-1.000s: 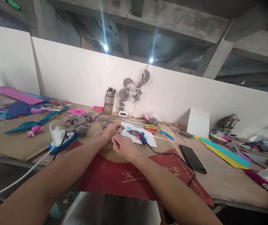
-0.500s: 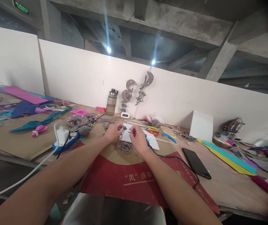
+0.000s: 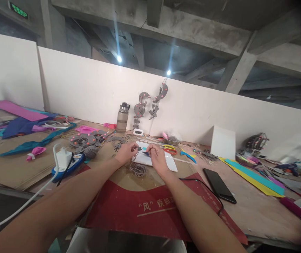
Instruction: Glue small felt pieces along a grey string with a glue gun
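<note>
My left hand (image 3: 126,153) is closed in a pinch on a small dark grey felt piece (image 3: 140,149), over a white board. Close to its right, my right hand (image 3: 158,159) has its fingers bent together. A dark blue tip (image 3: 146,153) pokes out beside these fingertips; whether they grip it I cannot make out. Under both hands lies the white board (image 3: 171,164), with a small turquoise scrap (image 3: 144,148) between the hands. A loose coil of grey cord (image 3: 138,170) rests at the board's front edge. A black cable (image 3: 203,181) runs from behind my right wrist.
Behind stand a water bottle (image 3: 122,118) and a small white digital clock (image 3: 138,132). Orange-handled scissors (image 3: 170,151) lie right of my hands, a black phone (image 3: 219,185) further right. Left are a blue power strip (image 3: 73,165) and grey felt pieces (image 3: 88,140). Grey moon ornaments (image 3: 162,92) hang on the partition.
The view has shifted slightly. My hands stay close together over the board; the blue tip and turquoise scrap show more between them, and the blue part behind my right wrist is hidden.
</note>
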`<state>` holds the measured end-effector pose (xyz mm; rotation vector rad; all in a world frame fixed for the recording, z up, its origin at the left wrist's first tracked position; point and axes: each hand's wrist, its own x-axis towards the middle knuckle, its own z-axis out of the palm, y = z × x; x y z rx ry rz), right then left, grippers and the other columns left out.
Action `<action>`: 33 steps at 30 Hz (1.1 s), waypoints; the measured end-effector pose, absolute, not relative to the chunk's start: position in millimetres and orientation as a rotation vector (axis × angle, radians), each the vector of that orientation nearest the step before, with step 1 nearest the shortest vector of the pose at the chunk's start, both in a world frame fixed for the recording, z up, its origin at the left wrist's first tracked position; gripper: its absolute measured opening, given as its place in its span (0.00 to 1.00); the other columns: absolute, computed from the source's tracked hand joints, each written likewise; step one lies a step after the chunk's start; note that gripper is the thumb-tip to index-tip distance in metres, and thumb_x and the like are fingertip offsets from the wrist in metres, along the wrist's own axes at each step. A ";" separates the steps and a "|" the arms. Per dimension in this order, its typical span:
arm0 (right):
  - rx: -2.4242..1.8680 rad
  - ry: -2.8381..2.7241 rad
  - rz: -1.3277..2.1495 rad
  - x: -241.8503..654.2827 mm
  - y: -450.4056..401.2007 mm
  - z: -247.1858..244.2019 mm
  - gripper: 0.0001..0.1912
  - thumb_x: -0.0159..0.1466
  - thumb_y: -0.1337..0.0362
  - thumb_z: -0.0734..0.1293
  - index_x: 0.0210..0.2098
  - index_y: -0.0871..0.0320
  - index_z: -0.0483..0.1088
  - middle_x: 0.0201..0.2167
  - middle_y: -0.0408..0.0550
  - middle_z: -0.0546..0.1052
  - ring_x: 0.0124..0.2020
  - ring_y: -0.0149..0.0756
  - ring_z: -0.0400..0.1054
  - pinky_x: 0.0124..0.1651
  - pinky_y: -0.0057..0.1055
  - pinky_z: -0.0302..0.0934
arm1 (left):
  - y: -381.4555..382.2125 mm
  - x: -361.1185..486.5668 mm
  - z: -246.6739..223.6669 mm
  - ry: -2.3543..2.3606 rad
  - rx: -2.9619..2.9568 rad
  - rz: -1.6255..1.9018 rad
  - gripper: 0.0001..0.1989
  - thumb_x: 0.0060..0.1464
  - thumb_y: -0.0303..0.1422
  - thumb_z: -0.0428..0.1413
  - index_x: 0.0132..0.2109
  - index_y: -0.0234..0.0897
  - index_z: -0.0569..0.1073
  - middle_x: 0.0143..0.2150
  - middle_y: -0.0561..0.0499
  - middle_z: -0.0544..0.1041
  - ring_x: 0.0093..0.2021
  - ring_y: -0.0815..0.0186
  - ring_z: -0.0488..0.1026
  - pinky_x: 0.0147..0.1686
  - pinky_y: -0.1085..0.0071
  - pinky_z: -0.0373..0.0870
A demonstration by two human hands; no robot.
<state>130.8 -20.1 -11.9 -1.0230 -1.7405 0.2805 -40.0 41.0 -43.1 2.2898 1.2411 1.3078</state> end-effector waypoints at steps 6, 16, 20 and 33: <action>-0.963 -1.817 0.071 123.0 -24.0 -13.7 0.12 0.58 0.74 0.53 0.32 0.57 0.66 0.30 0.45 0.69 0.35 0.34 0.63 0.41 0.31 0.56 | 42.9 -39.4 -43.3 1.148 1.871 1.374 0.08 0.50 0.33 0.51 0.37 0.35 0.71 0.26 0.52 0.75 0.23 0.70 0.72 0.24 0.75 0.67; -0.924 -1.940 -0.003 112.9 -31.0 -17.5 0.13 0.53 0.79 0.56 0.32 0.56 0.63 0.34 0.46 0.66 0.37 0.36 0.60 0.40 0.32 0.57 | 45.5 -44.3 -37.3 1.199 1.637 1.408 0.07 0.50 0.34 0.53 0.36 0.37 0.69 0.21 0.56 0.72 0.21 0.70 0.71 0.22 0.74 0.70; -0.949 -1.918 -0.009 112.6 -29.5 -18.4 0.13 0.52 0.79 0.55 0.31 0.56 0.62 0.33 0.45 0.66 0.37 0.35 0.60 0.40 0.33 0.57 | 48.7 -44.1 -40.0 1.195 1.664 1.393 0.06 0.51 0.33 0.51 0.36 0.37 0.69 0.20 0.55 0.72 0.20 0.69 0.71 0.22 0.73 0.70; -0.972 -1.874 -0.060 114.2 -29.3 -16.6 0.14 0.53 0.80 0.56 0.30 0.56 0.62 0.34 0.45 0.67 0.37 0.35 0.62 0.40 0.31 0.59 | 48.6 -47.0 -39.0 1.266 1.696 1.368 0.06 0.51 0.35 0.50 0.35 0.41 0.70 0.21 0.54 0.72 0.21 0.67 0.71 0.23 0.72 0.69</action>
